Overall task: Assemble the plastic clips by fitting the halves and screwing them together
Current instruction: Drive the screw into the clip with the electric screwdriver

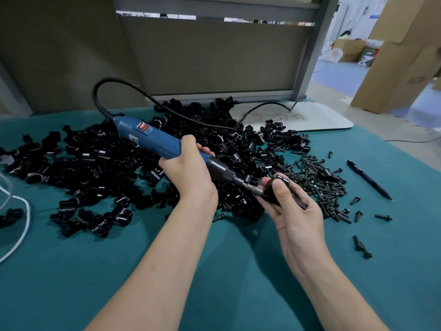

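Blue screwdriver is sitting gripped in the left hand, its bit meeting the clip that the right hand is pinching just above the teal cloth — holding the bit square and the halves pressed together is likely mattering most. The clip is showing glossy black, half hidden in that grip.

A teal cloth covers the table, and on its right side a black pen lies at a slant with its tip toward the near edge, while a white cord curves along the left edge. At the back right a white board with scribbled marks lies flat, below a grey partition panel. Beyond the table, tall cardboard boxes stand on a blue floor mat, with a white plastic bag further back.
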Demonstrator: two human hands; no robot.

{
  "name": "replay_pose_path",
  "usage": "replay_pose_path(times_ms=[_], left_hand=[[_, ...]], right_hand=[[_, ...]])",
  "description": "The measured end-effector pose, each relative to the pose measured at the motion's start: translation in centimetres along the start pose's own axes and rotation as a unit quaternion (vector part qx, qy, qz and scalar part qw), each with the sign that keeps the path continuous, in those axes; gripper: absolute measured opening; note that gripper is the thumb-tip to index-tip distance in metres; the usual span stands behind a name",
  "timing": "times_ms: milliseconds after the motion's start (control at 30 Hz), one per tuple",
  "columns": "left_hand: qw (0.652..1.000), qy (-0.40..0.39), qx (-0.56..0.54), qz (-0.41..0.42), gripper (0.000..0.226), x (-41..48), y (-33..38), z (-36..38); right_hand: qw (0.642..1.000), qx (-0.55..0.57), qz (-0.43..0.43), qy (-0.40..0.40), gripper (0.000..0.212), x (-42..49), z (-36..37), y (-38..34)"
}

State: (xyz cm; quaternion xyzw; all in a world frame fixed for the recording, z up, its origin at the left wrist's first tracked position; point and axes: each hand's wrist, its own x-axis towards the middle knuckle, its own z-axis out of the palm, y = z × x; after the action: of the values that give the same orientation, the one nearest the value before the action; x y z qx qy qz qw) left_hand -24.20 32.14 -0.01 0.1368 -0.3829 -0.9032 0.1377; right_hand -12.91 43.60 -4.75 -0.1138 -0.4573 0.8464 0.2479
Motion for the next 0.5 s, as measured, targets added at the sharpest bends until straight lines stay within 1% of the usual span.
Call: replay_pose_path(times_ms=[67, 200, 367, 467, 500], left_hand=[[1.0, -0.005, -0.003, 0.002, 0.026, 0.09, -0.02, 0.02], [1.0, -0.007, -0.01, -0.005, 0.027, 0.29, -0.15, -0.27], [1.0, -0.004, -0.014, -0.008, 0.025, 0.26, -0.27, -0.36], [1.0, -0.019, -0.007, 0.006, 0.026, 0.17, -0.23, -0.24], [1.0, -0.027, -0.005, 0.01, 0.027, 0.13, -0.18, -0.17]], right_hand=[[1.0, 0.003, 0.007, -0.002, 0.031, 0.0, -0.04, 0.01], [1.0, 0.001, 0.02, -0.009, 0.017, -0.07, 0.0, 0.16], [1.0, 0.01, 0.03, 0.003, 0.027, -0.01, 0.03, 0.26], [0.999, 0.022, 0.044, 0.006, 0.02, -0.01, 0.02, 0.28], [0.998, 0.03, 0.052, 0.006, 0.02, -0.03, 0.02, 0.27]])
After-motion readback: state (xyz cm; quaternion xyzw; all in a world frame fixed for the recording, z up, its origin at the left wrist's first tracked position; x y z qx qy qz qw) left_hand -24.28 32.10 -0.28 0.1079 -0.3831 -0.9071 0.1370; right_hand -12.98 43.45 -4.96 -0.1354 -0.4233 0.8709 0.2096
